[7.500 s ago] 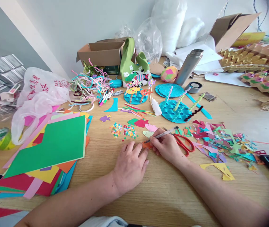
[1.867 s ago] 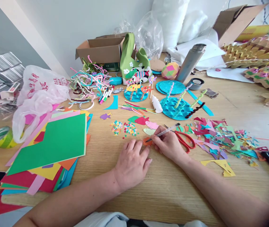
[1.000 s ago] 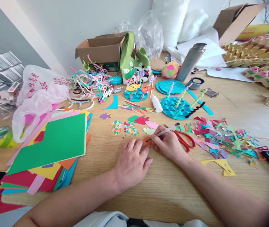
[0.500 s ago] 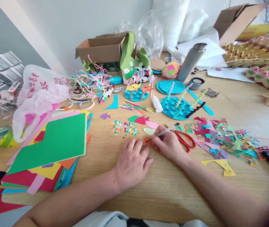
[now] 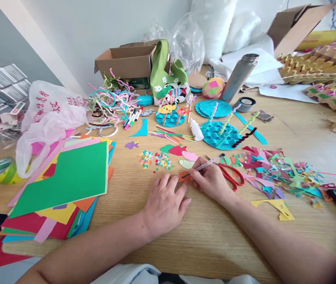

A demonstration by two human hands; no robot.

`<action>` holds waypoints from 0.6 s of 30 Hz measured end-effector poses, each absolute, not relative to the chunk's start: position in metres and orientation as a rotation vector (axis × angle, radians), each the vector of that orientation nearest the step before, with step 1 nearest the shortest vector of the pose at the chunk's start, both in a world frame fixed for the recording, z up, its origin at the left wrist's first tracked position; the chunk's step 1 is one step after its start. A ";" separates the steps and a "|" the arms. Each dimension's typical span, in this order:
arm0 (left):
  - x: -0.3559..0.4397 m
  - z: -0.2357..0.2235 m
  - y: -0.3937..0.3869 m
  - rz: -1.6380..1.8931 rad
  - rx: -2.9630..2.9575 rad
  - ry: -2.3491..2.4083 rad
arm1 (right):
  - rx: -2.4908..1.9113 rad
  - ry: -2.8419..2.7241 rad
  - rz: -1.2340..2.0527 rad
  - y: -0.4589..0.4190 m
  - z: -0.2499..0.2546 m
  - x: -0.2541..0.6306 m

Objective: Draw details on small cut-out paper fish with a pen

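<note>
One small orange paper piece (image 5: 186, 179) lies flat on pale wooden tabletop (image 5: 209, 244), under slim clear-barrelled pen (image 5: 206, 164). Right hand (image 5: 212, 181) grip pinches pen; left hand (image 5: 164, 205) grip loosely spread beside paper. Paper likely light, thin, easily creased; best pinned at edge.

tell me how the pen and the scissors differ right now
The pen is held in the fingers of the right hand; the scissors lie on the table. The pen is slim and straight, pale with a dark end; the scissors have red looped handles. The pen's tip is at the orange paper; the scissors' blades are partly hidden by the right hand. Both are hand tools.
</note>
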State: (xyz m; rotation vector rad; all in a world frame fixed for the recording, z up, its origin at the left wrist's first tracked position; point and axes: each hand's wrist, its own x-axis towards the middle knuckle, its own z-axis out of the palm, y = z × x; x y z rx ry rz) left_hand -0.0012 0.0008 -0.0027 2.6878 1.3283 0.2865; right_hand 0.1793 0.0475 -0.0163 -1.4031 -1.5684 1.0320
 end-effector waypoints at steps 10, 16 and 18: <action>-0.001 -0.002 0.001 0.296 2.691 1.330 | -1.403 -1.561 1.045 0.047 -0.015 0.179; -0.001 -0.002 0.001 0.304 2.698 1.334 | -1.415 -1.563 1.025 0.048 -0.016 0.179; -0.001 -0.002 0.001 0.309 2.694 1.333 | -1.411 -1.570 1.027 0.048 -0.016 0.179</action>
